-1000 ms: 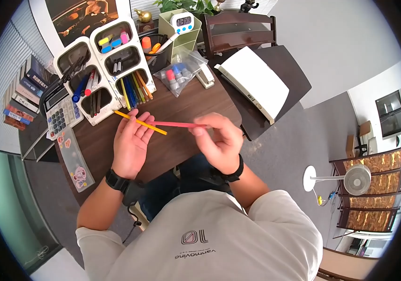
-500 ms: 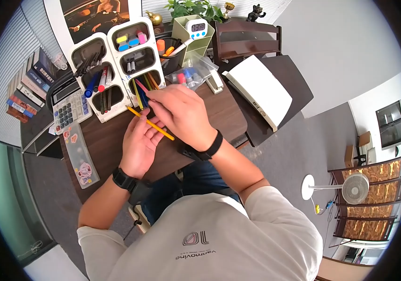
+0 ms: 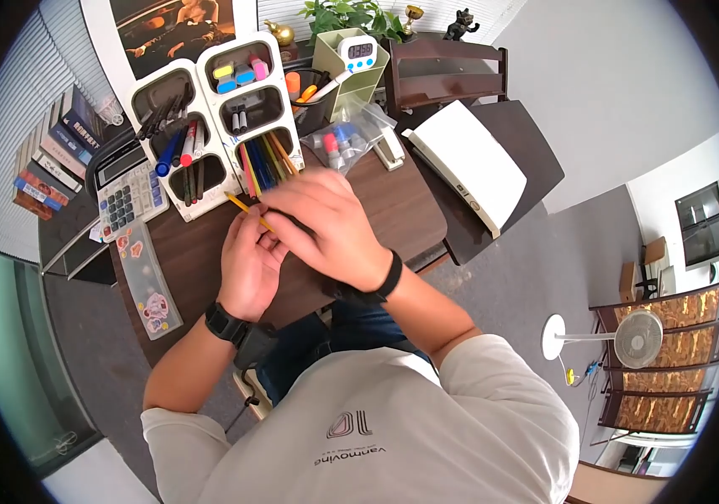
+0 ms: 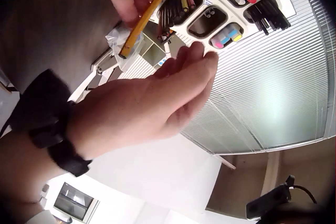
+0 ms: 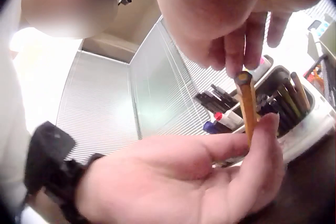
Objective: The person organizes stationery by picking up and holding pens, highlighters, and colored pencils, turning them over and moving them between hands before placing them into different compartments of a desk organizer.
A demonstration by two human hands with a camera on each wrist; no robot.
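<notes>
My left hand (image 3: 246, 273) pinches a yellow pencil (image 3: 239, 202) between thumb and fingers, palm turned up. In the right wrist view the pencil (image 5: 247, 103) stands out from that grip, blunt end toward the camera. Over it, my right hand (image 3: 326, 225) is blurred in the head view and covers part of the pencil. Its fingers (image 5: 254, 37) look loosely extended, close to the pencil's end, with nothing held. Just beyond both hands is a white desk organizer (image 3: 200, 202); one front compartment holds several colored pencils (image 3: 268, 161), with a pink one at its left side.
The organizer's other compartments hold markers (image 3: 181, 147), black pens and highlighters (image 3: 242, 74). Left of it lie a calculator (image 3: 131, 206) and a clear stickered case (image 3: 147, 281). To the right are a bag of small bottles (image 3: 342, 144), a stapler (image 3: 389, 149) and a white box (image 3: 468, 168).
My right hand carried the pink pencil to the organizer's pencil compartment, let go of it there, and came back over the yellow pencil. The left hand keeps its hold on the yellow pencil.
</notes>
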